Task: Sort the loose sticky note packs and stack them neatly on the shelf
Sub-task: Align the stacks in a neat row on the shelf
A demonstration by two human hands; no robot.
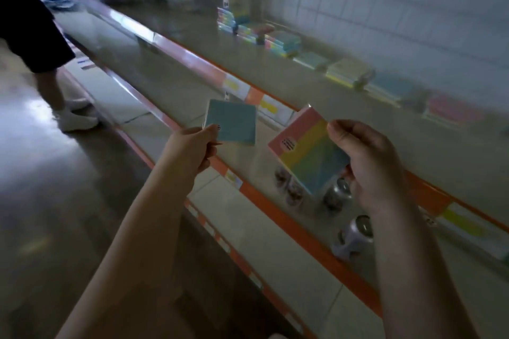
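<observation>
My left hand (190,148) pinches a plain light-blue sticky note pack (232,124) by its lower left corner, in front of the shelf edge. My right hand (366,159) grips a rainbow-striped pack (308,146), pink to blue, by its right side, tilted. Both packs hang in the air in front of the shelf (192,71). Further back on that shelf, a blurred row of sticky note packs (281,40) runs to the right along the wire grid, with a taller stack (227,19) at its left end.
A person in dark shorts and white shoes (74,118) stands at the left on the floor. A lower shelf (275,228) with an orange edge strip holds small round metal-topped items (355,234). Price labels (270,106) line the shelf edges. More goods stand blurred at the far back.
</observation>
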